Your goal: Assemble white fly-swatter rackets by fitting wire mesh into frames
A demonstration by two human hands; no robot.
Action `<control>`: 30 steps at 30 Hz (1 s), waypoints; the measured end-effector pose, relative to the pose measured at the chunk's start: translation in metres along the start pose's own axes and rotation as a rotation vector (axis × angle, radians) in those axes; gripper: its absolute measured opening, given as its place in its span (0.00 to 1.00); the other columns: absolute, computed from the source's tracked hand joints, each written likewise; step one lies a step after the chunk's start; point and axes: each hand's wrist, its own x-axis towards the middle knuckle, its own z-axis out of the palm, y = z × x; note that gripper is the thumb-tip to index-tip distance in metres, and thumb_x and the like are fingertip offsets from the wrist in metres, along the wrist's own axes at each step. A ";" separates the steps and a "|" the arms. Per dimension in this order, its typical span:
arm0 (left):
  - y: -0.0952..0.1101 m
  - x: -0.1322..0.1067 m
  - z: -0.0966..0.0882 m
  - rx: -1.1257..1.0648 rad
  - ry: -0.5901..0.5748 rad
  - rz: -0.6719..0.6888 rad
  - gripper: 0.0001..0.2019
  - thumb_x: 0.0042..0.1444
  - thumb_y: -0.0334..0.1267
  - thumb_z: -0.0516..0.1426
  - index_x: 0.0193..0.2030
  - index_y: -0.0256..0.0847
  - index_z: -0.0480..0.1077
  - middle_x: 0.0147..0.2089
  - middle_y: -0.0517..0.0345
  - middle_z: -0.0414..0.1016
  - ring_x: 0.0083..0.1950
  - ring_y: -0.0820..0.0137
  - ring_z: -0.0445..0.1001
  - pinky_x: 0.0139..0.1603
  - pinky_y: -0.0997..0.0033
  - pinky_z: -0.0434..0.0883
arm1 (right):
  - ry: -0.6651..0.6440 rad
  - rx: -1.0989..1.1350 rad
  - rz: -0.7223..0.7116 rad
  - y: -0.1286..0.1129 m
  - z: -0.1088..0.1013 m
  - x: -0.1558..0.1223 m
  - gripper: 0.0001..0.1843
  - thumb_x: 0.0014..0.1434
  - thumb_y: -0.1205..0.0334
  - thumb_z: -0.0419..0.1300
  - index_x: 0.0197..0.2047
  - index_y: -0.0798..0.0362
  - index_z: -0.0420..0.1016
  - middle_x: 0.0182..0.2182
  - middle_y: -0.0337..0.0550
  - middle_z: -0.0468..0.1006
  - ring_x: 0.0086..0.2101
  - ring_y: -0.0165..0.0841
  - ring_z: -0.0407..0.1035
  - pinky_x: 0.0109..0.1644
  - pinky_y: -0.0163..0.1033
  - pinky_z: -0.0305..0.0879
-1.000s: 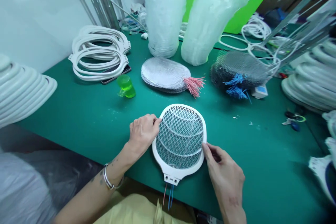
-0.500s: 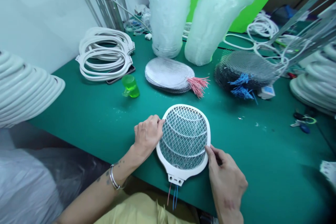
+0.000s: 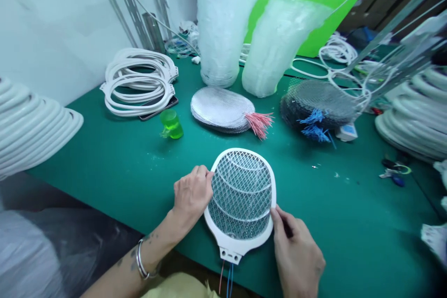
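Head cam up. What's in the hands?

Electric swatter frame (image 3: 240, 194): white plastic oval rim, wire mesh across it. Both hands on it.

Hand state?

Left hand (image 3: 193, 194): fingers curled over the left rim, narrow grip. Right hand (image 3: 296, 260): thumb on the face of the lower right rim, rest of the hand behind it, pinching. Metal bangle (image 3: 140, 260) on the left wrist.

Frame position?

Over the green bench mat (image 3: 324, 205), near the front edge, mesh facing up, neck tab toward the person. Can't tell if it touches the mat. Red and blue wires (image 3: 226, 279) hang from the tab.

What's around it?

Straight ahead, a stack of mesh discs (image 3: 218, 109) with pink wires (image 3: 259, 124) fanning out. To its right, a darker mesh stack (image 3: 316, 102) with blue wires (image 3: 314, 125). To its left, a green translucent cup (image 3: 171, 124) and a pile of white loop frames (image 3: 138, 81) lying partly on a phone (image 3: 159, 108).

Further back?

Two tall stacks of clear plastic (image 3: 221, 28) (image 3: 279, 44) on the mat. Big stacks of white frames (image 3: 31, 125) (image 3: 415, 116) at both sides.
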 end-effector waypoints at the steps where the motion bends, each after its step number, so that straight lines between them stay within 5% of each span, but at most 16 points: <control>1: 0.001 -0.001 0.002 0.018 0.005 0.006 0.14 0.68 0.43 0.47 0.36 0.42 0.68 0.39 0.56 0.77 0.36 0.62 0.77 0.27 0.69 0.60 | 0.041 -0.050 -0.058 -0.001 0.002 -0.003 0.29 0.65 0.40 0.44 0.45 0.48 0.80 0.38 0.45 0.80 0.29 0.35 0.72 0.25 0.37 0.58; 7: -0.006 -0.001 0.001 0.012 -0.001 0.031 0.14 0.68 0.44 0.46 0.39 0.42 0.69 0.40 0.57 0.77 0.35 0.63 0.76 0.27 0.69 0.58 | -0.033 0.037 -0.073 0.004 0.001 0.001 0.29 0.63 0.37 0.44 0.40 0.48 0.79 0.38 0.42 0.79 0.31 0.34 0.73 0.27 0.35 0.59; 13: -0.023 0.000 -0.006 -0.221 -0.164 0.089 0.09 0.65 0.43 0.51 0.39 0.48 0.72 0.45 0.64 0.78 0.43 0.66 0.76 0.33 0.71 0.63 | -0.081 0.129 -0.060 0.006 -0.003 0.005 0.29 0.61 0.35 0.47 0.39 0.48 0.79 0.38 0.43 0.80 0.32 0.35 0.73 0.31 0.37 0.62; 18: -0.017 -0.014 0.007 0.004 -0.006 0.059 0.13 0.68 0.42 0.47 0.39 0.45 0.73 0.42 0.59 0.78 0.37 0.63 0.76 0.33 0.67 0.63 | 0.086 -0.191 -0.242 0.000 -0.001 -0.003 0.27 0.69 0.47 0.42 0.48 0.51 0.78 0.32 0.46 0.79 0.28 0.32 0.70 0.30 0.37 0.57; 21: -0.017 -0.018 0.012 0.036 0.052 0.139 0.14 0.68 0.42 0.46 0.43 0.45 0.73 0.45 0.56 0.78 0.39 0.63 0.76 0.36 0.66 0.66 | -0.004 -0.051 -0.231 0.006 -0.002 0.003 0.25 0.66 0.43 0.47 0.44 0.50 0.80 0.34 0.44 0.79 0.30 0.32 0.72 0.31 0.35 0.61; 23: -0.022 -0.014 0.013 0.008 0.103 0.264 0.16 0.69 0.39 0.45 0.53 0.43 0.70 0.55 0.52 0.74 0.51 0.62 0.74 0.48 0.64 0.67 | -0.060 0.088 -0.201 0.013 -0.003 0.010 0.26 0.63 0.39 0.50 0.46 0.50 0.78 0.40 0.45 0.79 0.36 0.35 0.74 0.36 0.36 0.67; 26: -0.034 -0.002 0.010 -0.044 0.061 0.550 0.22 0.68 0.33 0.42 0.67 0.41 0.58 0.69 0.54 0.57 0.70 0.63 0.55 0.69 0.58 0.51 | -0.030 0.126 -0.408 0.019 0.001 0.020 0.30 0.66 0.45 0.47 0.63 0.56 0.64 0.60 0.55 0.67 0.58 0.44 0.63 0.58 0.48 0.64; 30: -0.050 0.013 -0.004 -0.087 -0.215 0.729 0.24 0.70 0.42 0.41 0.71 0.47 0.47 0.73 0.60 0.47 0.74 0.64 0.41 0.72 0.53 0.32 | -0.309 0.087 -0.733 0.022 0.005 0.030 0.29 0.70 0.58 0.36 0.72 0.49 0.35 0.71 0.44 0.41 0.68 0.38 0.34 0.70 0.53 0.42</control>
